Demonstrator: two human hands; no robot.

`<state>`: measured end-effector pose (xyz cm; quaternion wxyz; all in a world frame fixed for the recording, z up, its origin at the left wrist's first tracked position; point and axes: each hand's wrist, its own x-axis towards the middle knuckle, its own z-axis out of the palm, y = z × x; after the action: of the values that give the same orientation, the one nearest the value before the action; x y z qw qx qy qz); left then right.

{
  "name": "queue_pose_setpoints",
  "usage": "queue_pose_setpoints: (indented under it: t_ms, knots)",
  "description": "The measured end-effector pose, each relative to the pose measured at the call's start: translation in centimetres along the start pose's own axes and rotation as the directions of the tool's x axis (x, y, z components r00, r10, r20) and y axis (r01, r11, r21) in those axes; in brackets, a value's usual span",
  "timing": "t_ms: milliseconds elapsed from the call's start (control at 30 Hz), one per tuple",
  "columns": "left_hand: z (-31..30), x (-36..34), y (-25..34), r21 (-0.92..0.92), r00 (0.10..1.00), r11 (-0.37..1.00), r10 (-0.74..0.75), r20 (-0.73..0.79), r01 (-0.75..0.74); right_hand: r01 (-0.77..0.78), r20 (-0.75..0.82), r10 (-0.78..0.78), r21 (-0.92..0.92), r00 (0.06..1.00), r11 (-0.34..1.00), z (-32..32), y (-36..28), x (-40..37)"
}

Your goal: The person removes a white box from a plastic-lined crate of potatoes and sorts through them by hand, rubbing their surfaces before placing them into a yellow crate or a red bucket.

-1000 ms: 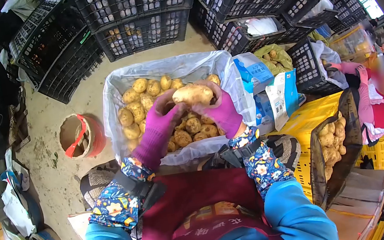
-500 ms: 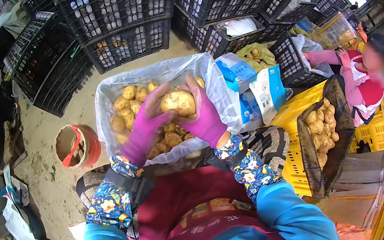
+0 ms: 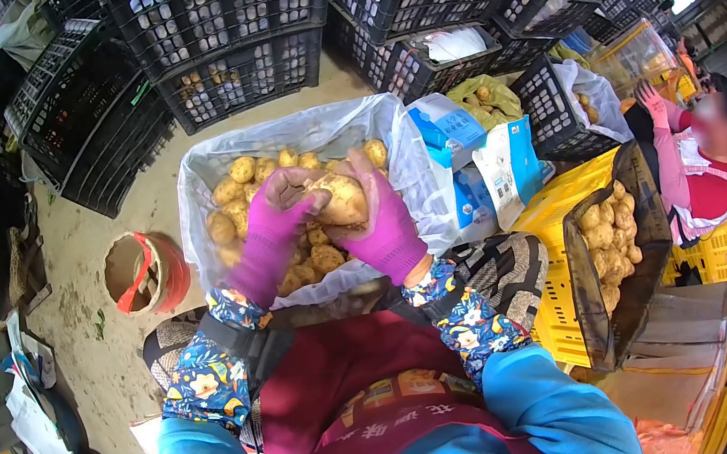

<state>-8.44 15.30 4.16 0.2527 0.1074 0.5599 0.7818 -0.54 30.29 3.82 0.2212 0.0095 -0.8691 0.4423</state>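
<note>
A large pale potato (image 3: 343, 200) is held above a crate lined with white plastic (image 3: 206, 162). My right hand (image 3: 382, 224), in a magenta glove, is wrapped round its right side and underside. On its left side, my left hand (image 3: 273, 227) has bent fingers touching the skin near the top, with thumb and fingertips close together. Below both hands, many loose potatoes (image 3: 327, 257) lie in the lined crate.
Black crates (image 3: 220, 12) are stacked in front. A red bucket (image 3: 173, 274) stands at the left. To the right are blue-and-white bags (image 3: 507, 171), a yellow crate (image 3: 553, 311) of potatoes and a co-worker (image 3: 700, 159) in pink sleeves.
The potato has turned between my hands, and my left fingers have curled in against it. The co-worker has leaned back and raised a gloved hand out of the black crate.
</note>
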Motion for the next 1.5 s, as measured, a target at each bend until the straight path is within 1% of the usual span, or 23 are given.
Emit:
queue_pose_setpoints:
  t_ms: [100,233,300,333,433,500,533,567,600,633,667,700,733,767,833,867,900,933,1033,1167,1300,1433,1500]
  knots:
    - [-1.7,0.9,-1.8,0.055,0.998,0.997,0.062,-0.001,-0.062,0.024,0.027,-0.023,-0.036,0.999,0.999,-0.2,0.4,-0.6]
    - [-0.6,0.4,-1.2,0.101,0.999,0.994,-0.03,-0.038,0.033,0.104,0.103,-0.093,-0.112,0.99,0.988,-0.9,0.6,-1.2]
    - [-0.9,0.4,-1.5,0.273,0.998,0.962,-0.022,0.065,0.004,0.311,0.033,-0.31,-0.033,0.95,0.95,-0.6,1.3,-1.4]
    - [-1.3,0.4,-1.7,0.343,0.998,0.938,-0.052,0.021,0.042,0.232,0.068,-0.235,0.048,0.97,0.972,-0.8,1.3,-1.7]
    - [-1.7,0.9,-2.1,0.164,0.987,0.973,-0.16,-0.029,0.162,0.157,-0.04,-0.16,-0.061,0.986,0.986,-3.5,2.1,-3.6]
    - [-2.2,1.3,-2.7,0.174,0.994,0.979,-0.1,-0.042,0.106,0.018,-0.275,-0.054,-0.132,0.96,0.991,-9.6,1.0,-4.2]
    - [-2.4,1.3,-2.2,0.196,0.993,0.975,-0.088,-0.072,0.101,-0.235,-0.354,0.137,-0.252,0.925,0.939,-13.8,-0.4,-4.9]
    - [-3.0,1.1,-1.7,0.218,0.99,0.971,-0.074,-0.117,0.098,-0.392,-0.476,0.259,-0.204,0.84,0.897,-17.6,0.4,-5.8]
    - [-3.4,1.0,-1.6,0.203,0.989,0.974,-0.073,-0.129,0.099,-0.397,-0.587,-0.021,-0.573,0.809,0.716,-21.8,0.9,-7.5]
    - [-3.7,0.6,-1.3,0.132,0.987,0.987,-0.076,-0.143,0.095,-0.426,-0.652,0.011,-0.483,0.758,0.765,-25.8,1.7,-8.8]
    - [-3.6,0.4,-1.1,0.057,0.985,0.995,-0.076,-0.155,0.085,-0.441,-0.626,-0.164,-0.688,0.762,0.577,-28.8,1.5,-9.9]
    - [-3.4,0.2,-0.9,-0.021,0.984,0.997,-0.076,-0.164,0.073,-0.565,-0.621,-0.085,-0.755,0.78,0.334,-32.0,1.9,-11.1]
    - [-3.3,-0.2,-0.4,0.015,0.986,0.997,-0.069,-0.15,0.072,-0.467,-0.5,-0.231,-0.865,0.835,0.186,-33.5,2.8,-11.9]
    - [-3.2,-0.5,0.0,-0.001,0.983,0.996,-0.093,-0.158,0.094,-0.465,-0.493,-0.186,-0.868,0.85,0.175,-33.6,2.7,-11.2]
    - [-3.0,-0.8,0.5,-0.024,0.977,0.989,-0.146,-0.155,0.144,-0.426,-0.608,0.034,-0.514,0.793,0.744,-29.2,4.2,-8.0]
    - [-3.0,-0.9,0.6,-0.01,0.98,0.99,-0.142,-0.138,0.142,-0.358,-0.491,0.097,-0.474,0.866,0.805,-25.7,4.1,-5.8]
    - [-3.2,-0.8,0.7,0.011,0.981,0.991,-0.133,-0.141,0.136,-0.301,-0.314,0.218,-0.247,0.924,0.921,-22.4,5.8,-4.0]
    - [-3.3,-0.7,0.7,0.033,0.982,0.991,-0.122,-0.143,0.128,-0.443,-0.098,0.432,-0.166,0.896,0.881,-18.6,7.6,-2.2]
    - [-3.9,-0.3,0.5,0.018,0.98,0.992,-0.119,-0.163,0.123,-0.384,0.412,0.467,-0.271,0.783,0.883,-6.4,13.2,3.5]
    - [-4.2,0.2,1.1,0.0,0.951,0.982,-0.182,-0.25,0.188,-0.371,0.346,0.74,-0.695,0.577,0.615,5.1,20.8,8.5]
    - [-5.1,0.5,1.1,-0.031,0.956,0.981,-0.191,-0.224,0.189,-0.392,0.181,0.84,-0.821,0.511,0.416,10.2,26.2,8.5]
    - [-4.7,0.3,1.1,-0.035,0.957,0.982,-0.187,-0.223,0.184,-0.448,0.267,0.678,-0.581,0.684,0.68,8.5,29.8,6.2]
    - [-4.1,0.5,1.4,-0.03,0.95,0.977,-0.211,-0.228,0.21,-0.527,0.373,0.578,-0.238,0.726,0.816,6.6,26.1,6.3]
